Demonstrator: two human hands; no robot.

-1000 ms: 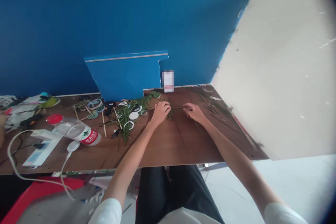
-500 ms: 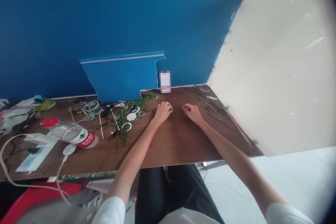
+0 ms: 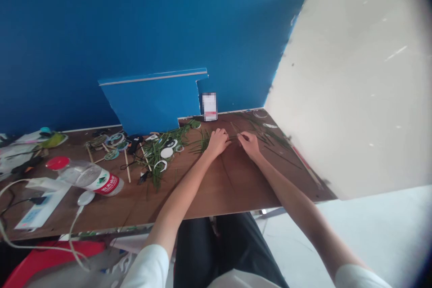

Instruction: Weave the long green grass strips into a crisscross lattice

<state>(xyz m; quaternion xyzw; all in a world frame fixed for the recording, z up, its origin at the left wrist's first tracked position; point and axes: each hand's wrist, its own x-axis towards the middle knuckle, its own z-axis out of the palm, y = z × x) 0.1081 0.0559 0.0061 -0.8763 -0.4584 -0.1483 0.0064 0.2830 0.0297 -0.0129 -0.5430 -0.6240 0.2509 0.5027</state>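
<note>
My left hand [image 3: 218, 139] and my right hand [image 3: 248, 141] rest close together on the brown table [image 3: 216, 184], near its far edge. Both have curled fingers that pinch thin green grass blades [image 3: 236, 136] stretched between them. What exactly lies under the fingers is too small to see. A loose bunch of green blades [image 3: 162, 148] spreads out to the left of my left hand, mixed with small white and coloured rings [image 3: 166, 153].
A plastic water bottle with a red cap [image 3: 84, 174] lies on its side at the left, by a white power strip [image 3: 37, 200] and cables. Wooden sticks [image 3: 125, 162] lie near the rings. A blue board [image 3: 151, 99] leans on the blue wall. More blades [image 3: 273, 137] lie right.
My left hand has shifted right toward my right hand, so the two now nearly touch. The view has drifted slightly, moving the table contents left.
</note>
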